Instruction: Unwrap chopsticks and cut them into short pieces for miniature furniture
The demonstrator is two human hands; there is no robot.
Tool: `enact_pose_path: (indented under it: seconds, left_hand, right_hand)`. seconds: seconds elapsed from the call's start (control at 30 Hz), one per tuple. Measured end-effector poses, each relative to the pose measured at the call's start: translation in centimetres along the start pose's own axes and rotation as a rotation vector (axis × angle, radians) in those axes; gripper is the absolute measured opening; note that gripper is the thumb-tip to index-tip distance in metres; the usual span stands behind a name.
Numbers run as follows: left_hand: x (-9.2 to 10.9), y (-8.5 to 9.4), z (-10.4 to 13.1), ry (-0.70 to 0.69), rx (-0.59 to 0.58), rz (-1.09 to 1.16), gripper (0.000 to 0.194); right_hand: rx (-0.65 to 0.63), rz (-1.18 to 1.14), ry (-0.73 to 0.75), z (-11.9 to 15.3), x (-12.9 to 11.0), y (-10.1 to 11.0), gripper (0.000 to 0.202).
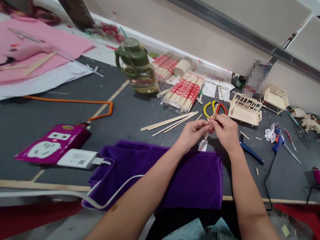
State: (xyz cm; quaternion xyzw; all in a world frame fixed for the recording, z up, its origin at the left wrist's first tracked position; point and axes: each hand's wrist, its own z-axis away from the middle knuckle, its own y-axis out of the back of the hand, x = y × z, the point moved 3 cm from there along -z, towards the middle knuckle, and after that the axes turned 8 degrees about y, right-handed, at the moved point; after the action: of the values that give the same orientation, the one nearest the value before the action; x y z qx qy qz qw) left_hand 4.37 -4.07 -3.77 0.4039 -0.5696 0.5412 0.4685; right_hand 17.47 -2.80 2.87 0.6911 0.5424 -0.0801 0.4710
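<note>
My left hand [195,133] and my right hand [225,130] meet above the table, just beyond a purple cloth [196,179]. Between them are short wooden sticks [215,112], pinched by the fingertips of both hands; how many is hard to make out. A small white paper tag [203,145] shows just below the fingers. Left of my left hand lie several loose wooden chopsticks [168,122]. Scissors or pliers with yellow and red handles [207,108] rest right behind the hands. Beside my right wrist is a tool with dark blue handles [252,152].
Packs of chopsticks [183,91] and a green-lidded jug [137,69] stand behind. Small wooden models [246,110] are at the back right, near a blue glue gun [279,143] with its cord. A magenta power socket [57,144] with a white charger [78,158] lies at left.
</note>
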Motion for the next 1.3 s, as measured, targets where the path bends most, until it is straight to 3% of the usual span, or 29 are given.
enact_pose_path:
  seconds: [0.17, 0.37, 0.5, 0.67, 1.03, 1.3]
  left_hand:
    - [0.6, 0.4, 0.2, -0.031, 0.003, -0.071, 0.024]
    - [0.6, 0.3, 0.2, -0.125, 0.011, -0.248, 0.019]
    - [0.5, 0.4, 0.3, -0.153, 0.063, -0.344, 0.02]
    - [0.7, 0.3, 0.3, -0.195, 0.073, -0.428, 0.017]
    - [-0.1, 0.1, -0.2, -0.187, 0.053, -0.4, 0.014]
    - [1.6, -0.4, 1.1, -0.136, 0.166, -0.13, 0.023]
  right_hand:
    - [-0.088, -0.048, 0.054, -0.1, 0.4, -0.1, 0.02]
    - [-0.095, -0.082, 0.109, 0.0, 0.4, 0.1, 0.019]
    - [-0.09, -0.073, 0.059, 0.2, 0.4, 0.0, 0.017]
    - [0.03, -0.143, -0.07, 0.4, 0.7, 0.0, 0.015]
    - [0.029, -0.108, -0.092, -0.1, 1.2, 0.4, 0.013]
    - [0.227, -0.262, -0.184, 1.1, 0.5, -0.1, 0.022]
